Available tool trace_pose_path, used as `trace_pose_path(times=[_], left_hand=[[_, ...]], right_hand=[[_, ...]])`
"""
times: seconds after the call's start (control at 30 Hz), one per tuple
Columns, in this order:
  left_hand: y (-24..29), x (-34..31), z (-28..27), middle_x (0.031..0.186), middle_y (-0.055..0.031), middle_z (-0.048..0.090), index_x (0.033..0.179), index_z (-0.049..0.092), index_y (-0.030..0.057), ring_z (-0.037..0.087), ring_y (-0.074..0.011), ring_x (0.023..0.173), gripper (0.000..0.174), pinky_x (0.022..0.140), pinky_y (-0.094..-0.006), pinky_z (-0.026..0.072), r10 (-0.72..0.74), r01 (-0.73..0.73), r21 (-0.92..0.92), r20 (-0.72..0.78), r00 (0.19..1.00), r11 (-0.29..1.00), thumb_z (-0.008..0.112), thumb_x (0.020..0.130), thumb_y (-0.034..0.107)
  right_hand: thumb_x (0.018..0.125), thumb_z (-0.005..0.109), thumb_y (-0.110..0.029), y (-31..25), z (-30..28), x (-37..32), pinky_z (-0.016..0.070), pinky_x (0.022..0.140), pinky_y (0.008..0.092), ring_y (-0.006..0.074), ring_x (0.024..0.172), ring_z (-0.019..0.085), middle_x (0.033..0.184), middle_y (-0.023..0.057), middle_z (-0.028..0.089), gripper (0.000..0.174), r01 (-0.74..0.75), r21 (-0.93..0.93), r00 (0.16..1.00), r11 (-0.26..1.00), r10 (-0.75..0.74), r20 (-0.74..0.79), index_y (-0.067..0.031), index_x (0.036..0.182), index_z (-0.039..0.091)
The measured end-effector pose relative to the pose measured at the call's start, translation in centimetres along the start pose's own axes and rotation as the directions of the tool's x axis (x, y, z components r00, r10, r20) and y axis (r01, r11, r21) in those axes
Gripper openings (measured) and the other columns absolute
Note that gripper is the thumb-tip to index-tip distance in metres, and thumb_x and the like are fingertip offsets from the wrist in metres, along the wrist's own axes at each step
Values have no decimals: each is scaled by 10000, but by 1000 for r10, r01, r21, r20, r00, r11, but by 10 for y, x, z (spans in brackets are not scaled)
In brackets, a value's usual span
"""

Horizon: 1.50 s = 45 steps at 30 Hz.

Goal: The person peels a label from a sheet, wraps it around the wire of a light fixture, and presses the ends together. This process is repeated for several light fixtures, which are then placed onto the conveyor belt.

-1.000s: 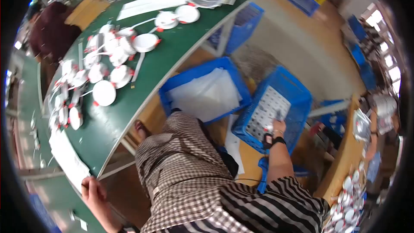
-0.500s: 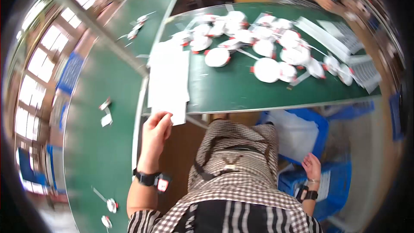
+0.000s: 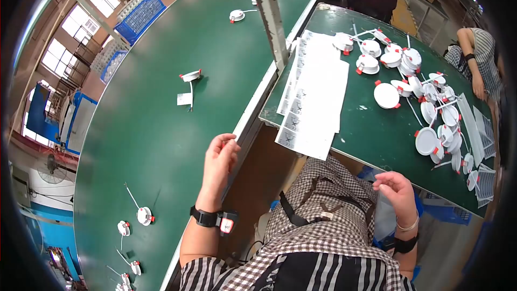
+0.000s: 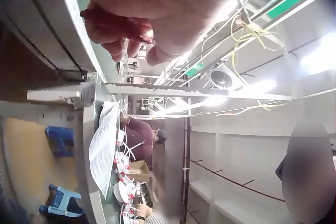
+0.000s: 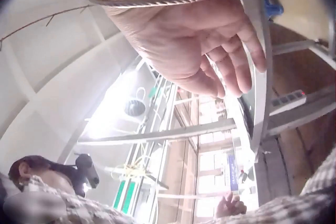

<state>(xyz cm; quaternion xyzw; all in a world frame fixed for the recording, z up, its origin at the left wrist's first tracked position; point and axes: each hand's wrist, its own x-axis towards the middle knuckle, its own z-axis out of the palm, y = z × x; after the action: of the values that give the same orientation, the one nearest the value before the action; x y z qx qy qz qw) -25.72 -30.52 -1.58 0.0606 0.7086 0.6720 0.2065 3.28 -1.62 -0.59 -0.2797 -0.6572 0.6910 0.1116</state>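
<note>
My left hand (image 3: 219,164) hangs over the inner edge of the long green surface, fingers loosely bent, holding nothing. At the top of the left wrist view the same hand (image 4: 157,8) fills the frame. My right hand (image 3: 397,189) hovers by the front edge of the green table (image 3: 369,143), fingers relaxed and nothing in them; its palm (image 5: 184,45) shows in the right wrist view. Between the hands, printed label sheets (image 3: 318,102) lie overlapping on the table corner. White round downlights (image 3: 386,95) with red clips and wires are heaped to the right of them.
On the long green surface (image 3: 161,145), a downlight with a paper tag (image 3: 184,98) and several others lie scattered. A metal post (image 3: 267,16) rises by the table corner. More printed sheets (image 3: 484,178) lie at the right end. A person (image 3: 479,59) sits across the table.
The view has swung from the blue crates on the right to the table and long green surface. My right hand has come up out of a crate to the table edge, empty.
</note>
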Motion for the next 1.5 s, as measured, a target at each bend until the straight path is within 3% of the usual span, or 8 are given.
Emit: trace_pose_path(times=[0.2,0.4,0.53,0.7,0.77,0.97,1.43,1.5], left_hand=[[-14,25,30,805,1,581,1065,551,42,476,-36,608,207,530,-169,371,-32,76,-213,204,978,974,494,910,167],[-13,64,85,866,-9,590,1071,597,26,536,-53,816,181,734,-185,428,211,-196,-82,281,936,977,502,922,69],[6,83,103,803,-30,593,1061,584,3,532,-101,720,191,670,-236,437,428,-518,395,296,854,759,535,900,93],[13,113,134,715,-121,600,940,586,16,571,-240,629,142,638,-314,458,485,-511,641,238,841,572,577,855,130],[14,130,144,767,-123,627,915,582,21,599,-283,696,132,645,-359,463,535,-567,739,333,777,363,576,839,129],[7,156,161,784,-121,624,824,560,31,597,-300,750,103,639,-402,459,470,-488,861,377,798,139,578,817,132],[25,164,166,724,-102,610,775,571,39,587,-284,687,173,602,-379,450,375,-537,826,450,810,170,639,795,197],[22,156,166,713,-93,603,764,572,48,581,-276,678,173,598,-373,442,397,-546,827,460,794,133,657,777,198]], right_hand=[[745,613,26,-39,47,47,475,718,295,214,813,612,862,109,611,214,386,-461,922,799,-347,171,0,957,627],[774,649,-152,-42,61,127,348,1018,440,321,1102,500,1176,158,535,366,654,-662,729,365,-539,422,-57,1121,582],[771,669,-270,-27,79,177,280,1052,487,291,1217,415,1291,155,450,488,680,-688,694,253,-526,492,-85,1201,535],[759,674,-340,-21,85,212,254,1062,502,290,1248,383,1312,162,424,538,694,-703,661,155,-524,536,-82,1207,528],[760,671,-346,-20,84,230,257,1060,502,291,1243,387,1305,163,428,536,691,-707,665,150,-517,540,-82,1205,531],[761,669,-346,-16,83,257,254,1062,502,296,1241,386,1305,162,423,533,668,-722,703,182,-474,531,-85,1204,530],[746,677,-317,-28,79,273,338,977,439,275,1149,462,1186,121,524,443,671,-703,699,238,-521,490,-77,1109,595],[794,615,-326,-32,77,277,366,933,412,254,1085,516,1126,95,580,378,615,-702,776,360,-436,456,-69,1071,604]])
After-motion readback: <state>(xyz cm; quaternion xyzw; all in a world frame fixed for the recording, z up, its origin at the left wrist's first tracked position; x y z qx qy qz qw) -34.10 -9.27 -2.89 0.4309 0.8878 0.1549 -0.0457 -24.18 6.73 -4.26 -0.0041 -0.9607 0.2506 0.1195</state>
